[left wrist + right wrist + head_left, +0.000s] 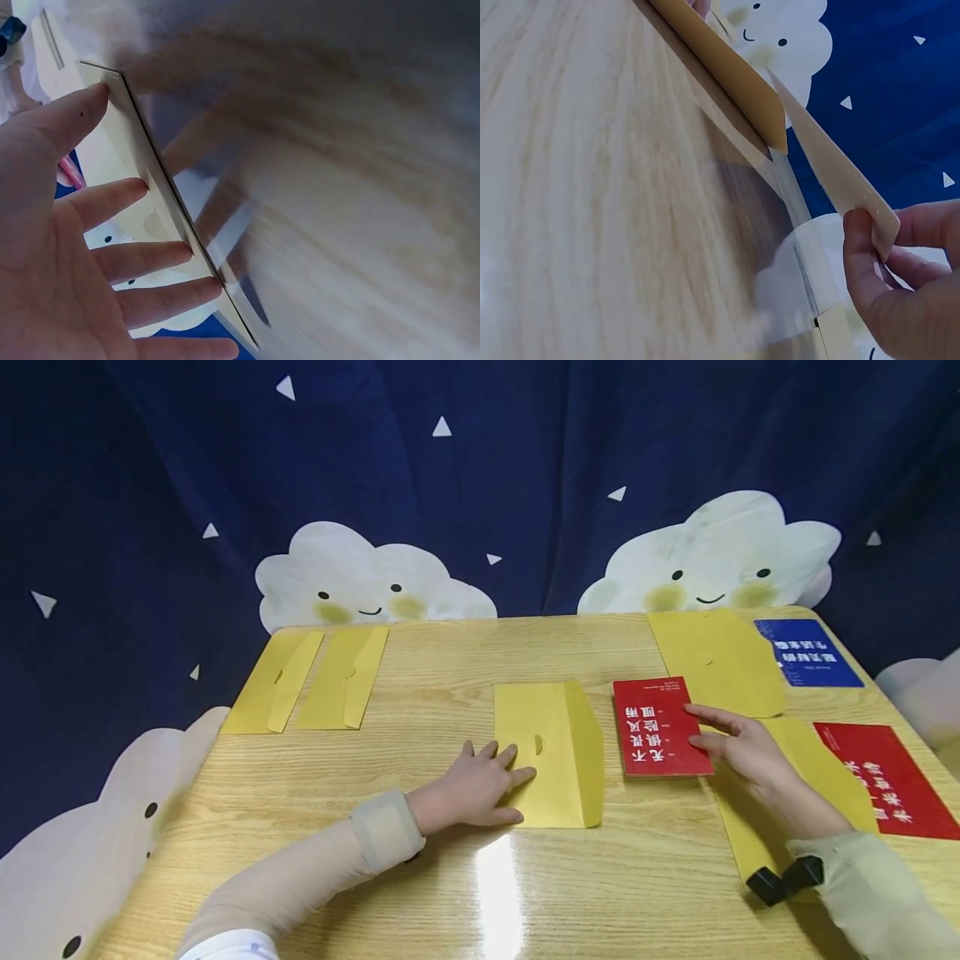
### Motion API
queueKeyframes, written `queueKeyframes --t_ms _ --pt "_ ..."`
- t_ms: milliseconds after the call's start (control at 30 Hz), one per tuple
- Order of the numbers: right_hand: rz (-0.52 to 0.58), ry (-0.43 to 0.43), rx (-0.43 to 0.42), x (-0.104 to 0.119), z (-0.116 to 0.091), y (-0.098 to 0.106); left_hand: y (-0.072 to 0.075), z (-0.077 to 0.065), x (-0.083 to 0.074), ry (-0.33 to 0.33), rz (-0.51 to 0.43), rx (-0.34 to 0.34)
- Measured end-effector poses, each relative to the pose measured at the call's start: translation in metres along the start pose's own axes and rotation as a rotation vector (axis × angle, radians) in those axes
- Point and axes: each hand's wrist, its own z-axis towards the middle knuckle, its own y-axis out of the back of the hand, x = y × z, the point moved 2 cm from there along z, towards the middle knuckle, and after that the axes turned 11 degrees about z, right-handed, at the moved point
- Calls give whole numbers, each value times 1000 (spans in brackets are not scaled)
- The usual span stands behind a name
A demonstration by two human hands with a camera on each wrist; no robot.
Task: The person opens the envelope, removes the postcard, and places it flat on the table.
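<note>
A yellow envelope (551,710) lies mid-table, its flap (587,760) raised along the right side. My left hand (480,781) rests on the envelope's lower left part with fingers spread and straight; the left wrist view shows the fingertips (180,251) touching its edge. Just right of that envelope, my right hand (742,752) pinches a red card (656,727) with white characters by its right edge. In the right wrist view the card (832,165) appears tilted above the tabletop, its pale back showing, thumb on one face and fingers on the other.
Two yellow envelopes (273,681) lie at the back left. At the right, another yellow envelope (716,652) overlaps a blue card (808,652), and one more (813,760) partly covers a red card (892,777). A dark curtain (525,485) hangs behind the wooden table (435,693).
</note>
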Motion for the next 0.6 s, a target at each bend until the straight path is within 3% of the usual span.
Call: queueKeyframes --t_ms 600 --pt "234 -70 3 11 32 -15 -5 19 27 70 -128 61"
